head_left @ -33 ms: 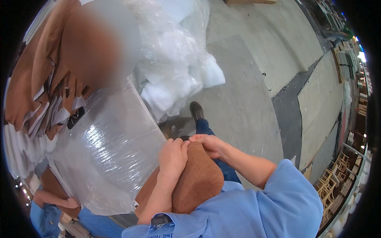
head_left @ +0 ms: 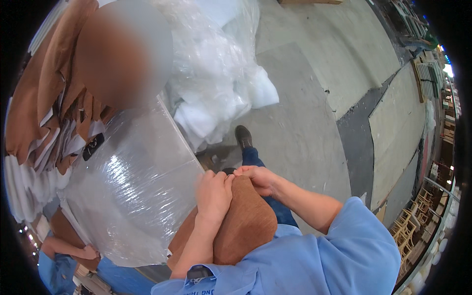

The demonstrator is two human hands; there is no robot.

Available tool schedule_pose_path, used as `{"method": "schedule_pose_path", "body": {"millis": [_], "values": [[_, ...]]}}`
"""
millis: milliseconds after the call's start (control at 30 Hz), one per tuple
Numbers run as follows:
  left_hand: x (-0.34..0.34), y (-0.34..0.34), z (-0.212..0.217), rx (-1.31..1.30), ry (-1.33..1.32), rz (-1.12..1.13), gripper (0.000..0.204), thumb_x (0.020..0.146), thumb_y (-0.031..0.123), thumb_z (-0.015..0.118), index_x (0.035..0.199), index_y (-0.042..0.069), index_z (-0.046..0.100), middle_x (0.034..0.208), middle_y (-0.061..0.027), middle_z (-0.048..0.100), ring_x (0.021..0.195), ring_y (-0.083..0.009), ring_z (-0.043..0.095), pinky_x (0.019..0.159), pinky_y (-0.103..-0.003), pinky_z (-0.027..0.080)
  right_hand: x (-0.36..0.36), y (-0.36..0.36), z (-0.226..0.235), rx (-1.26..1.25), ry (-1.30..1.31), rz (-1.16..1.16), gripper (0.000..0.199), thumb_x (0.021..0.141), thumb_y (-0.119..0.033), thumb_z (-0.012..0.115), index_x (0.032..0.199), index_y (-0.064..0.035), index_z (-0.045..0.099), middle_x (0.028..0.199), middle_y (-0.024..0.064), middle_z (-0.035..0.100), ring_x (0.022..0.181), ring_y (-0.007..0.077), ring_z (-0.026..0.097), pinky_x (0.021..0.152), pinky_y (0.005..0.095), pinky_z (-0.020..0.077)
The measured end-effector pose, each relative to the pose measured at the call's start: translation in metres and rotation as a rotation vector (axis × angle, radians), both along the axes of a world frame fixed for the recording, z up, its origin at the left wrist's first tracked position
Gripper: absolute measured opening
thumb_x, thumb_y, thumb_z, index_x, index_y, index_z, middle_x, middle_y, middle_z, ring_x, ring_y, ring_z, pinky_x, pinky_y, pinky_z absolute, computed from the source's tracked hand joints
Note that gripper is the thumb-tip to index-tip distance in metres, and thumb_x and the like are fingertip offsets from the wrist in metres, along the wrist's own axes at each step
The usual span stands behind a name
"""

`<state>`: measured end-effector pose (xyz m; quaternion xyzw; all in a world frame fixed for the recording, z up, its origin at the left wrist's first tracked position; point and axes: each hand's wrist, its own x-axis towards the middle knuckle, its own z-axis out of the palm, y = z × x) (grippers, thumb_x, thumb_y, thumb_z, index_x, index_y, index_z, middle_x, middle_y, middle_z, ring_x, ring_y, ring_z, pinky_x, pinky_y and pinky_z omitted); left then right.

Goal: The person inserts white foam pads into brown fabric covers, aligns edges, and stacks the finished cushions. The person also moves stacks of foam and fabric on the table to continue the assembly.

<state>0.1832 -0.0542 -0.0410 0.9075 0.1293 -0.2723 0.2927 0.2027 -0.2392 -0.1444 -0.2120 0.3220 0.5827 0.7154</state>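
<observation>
A piece of brown fabric (head_left: 248,221), which looks like a cushion cover, is bunched against my front. My left hand (head_left: 215,192) grips its upper edge, the fingers curled and slightly smeared on the outer side. Close beside it, my right hand (head_left: 258,179) pinches the same edge between thumb and fingers. The two hands' fingertips nearly meet at the top of the fabric. Whatever lies under the fingertips is hidden. Part of the fabric also shows to the left of my left forearm.
To my left stands a table (head_left: 132,196) covered in clear plastic film. Brown fabric pieces (head_left: 29,118) are piled at its far left, near a small black object (head_left: 93,146). White wadding in plastic (head_left: 211,103) lies ahead. Another person's arm (head_left: 69,247) shows lower left; wooden frames (head_left: 413,221) stand right.
The outer fingers of my left hand look more smeared, as from a small movement. Both hands keep their places on the brown fabric.
</observation>
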Motion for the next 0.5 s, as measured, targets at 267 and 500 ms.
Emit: {"method": "schedule_pose_path", "body": {"millis": [267, 500], "values": [[-0.006, 0.0, -0.028, 0.083, -0.383, 0.099, 0.022, 0.086, 0.025, 0.081, 0.079, 0.005, 0.074, 0.14, -0.0143, 0.059, 0.122, -0.0392, 0.051, 0.102, -0.053, 0.04, 0.025, 0.013, -0.001, -0.202, 0.021, 0.235, 0.011, 0.099, -0.004, 0.064, 0.088, -0.0058, 0.065, 0.088, 0.0044, 0.068, 0.079, 0.0165, 0.068, 0.072, 0.0342, 0.0577], [-0.002, 0.006, -0.035, 0.023, -0.427, 0.091, 0.022, 0.087, 0.019, 0.079, 0.076, 0.002, 0.071, 0.163, -0.021, 0.044, 0.153, -0.0516, 0.029, 0.119, -0.067, 0.026, 0.04, 0.024, -0.001, -0.254, 0.172, 0.424, 0.006, 0.101, -0.005, 0.06, 0.102, -0.0033, 0.066, 0.096, 0.0088, 0.071, 0.087, 0.0217, 0.072, 0.078, 0.0383, 0.0602]]}}
